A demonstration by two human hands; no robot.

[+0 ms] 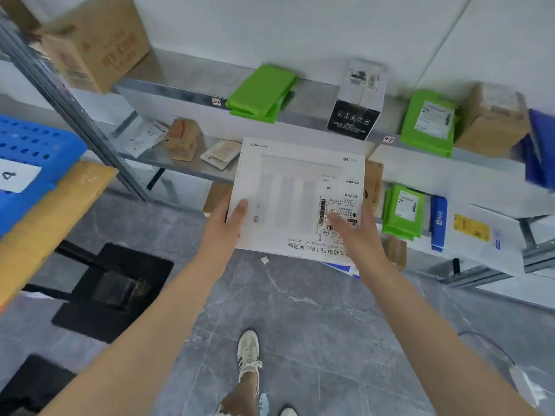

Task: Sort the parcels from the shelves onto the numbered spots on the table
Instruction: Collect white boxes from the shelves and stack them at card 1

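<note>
White flat box point(297, 196) sits clamped between left hand point(223, 226) and right hand point(356, 235), both gripping only its near corners, so its far end could dip and slip free, I'd say.

White box point(300, 199), gripped by L hand point(228, 223) & R hand point(357, 232), fills centre, hides shelf space behind. Upper shelf point(192, 82): bare stretch btwn big carton point(93, 43) & green mailers point(261, 94); narrower gap btwn mailers & blk/white box point(357, 100). R end packed: green bag point(429, 121) just beside brown box point(492, 118). Mid shelf L: poly bag point(141, 136), small carton point(183, 139), flat packet point(220, 153) close together. Upright point(75, 115) + blue crate point(30, 145) wall off L side. Floor point(300, 310) btwn arms open.
</note>
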